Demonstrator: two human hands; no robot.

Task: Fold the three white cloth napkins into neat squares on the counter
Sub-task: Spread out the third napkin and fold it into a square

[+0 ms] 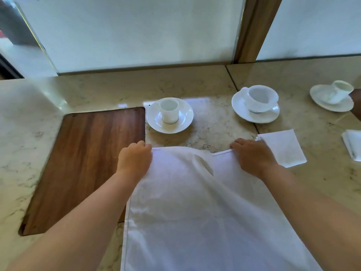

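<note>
A large white napkin (195, 208) lies spread on the marble counter (211, 126) in front of me, with a crease running down from its far edge. My left hand (134, 159) grips its far left corner. My right hand (252, 157) grips its far right corner. A folded white napkin (283, 149) lies as a square just right of my right hand. A mirror on the right shows a reflection of that folded napkin (353, 143).
A wooden board (82, 163) is set into the counter at left. A small cup on a saucer (169, 115) stands behind the napkin. A wider cup and saucer (256, 103) stand at back right, mirrored further right (332, 96). Wall panels rise behind.
</note>
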